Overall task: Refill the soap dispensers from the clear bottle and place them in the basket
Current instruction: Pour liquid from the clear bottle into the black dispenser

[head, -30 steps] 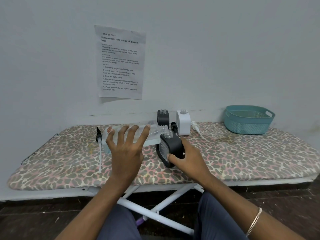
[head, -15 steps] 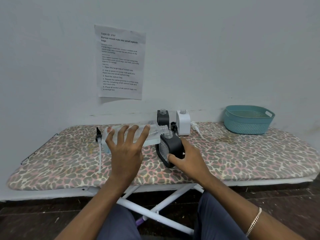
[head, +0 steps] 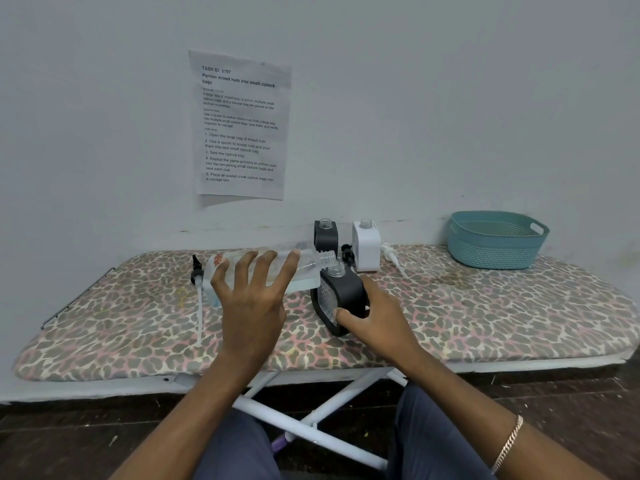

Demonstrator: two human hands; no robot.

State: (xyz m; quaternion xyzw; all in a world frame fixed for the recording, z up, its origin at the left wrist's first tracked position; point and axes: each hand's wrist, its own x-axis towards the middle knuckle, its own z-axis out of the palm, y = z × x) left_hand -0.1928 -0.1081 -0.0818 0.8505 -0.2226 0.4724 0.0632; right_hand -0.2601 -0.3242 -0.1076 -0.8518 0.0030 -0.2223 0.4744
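My left hand (head: 251, 299) grips the clear bottle (head: 304, 268), held on its side with its open neck over the mouth of a black soap dispenser (head: 341, 296). My right hand (head: 374, 317) holds that black dispenser, tilted on the board. Behind them a second black dispenser (head: 325, 235) and a white dispenser (head: 366, 245) stand upright with open necks by the wall. The teal basket (head: 495, 240) sits at the far right of the board.
The leopard-print ironing board (head: 485, 313) carries everything. A black pump head with a white tube (head: 198, 285) lies at the left, another black pump (head: 347, 252) and a white pump (head: 391, 256) lie near the dispensers. A printed sheet (head: 240, 124) hangs on the wall.
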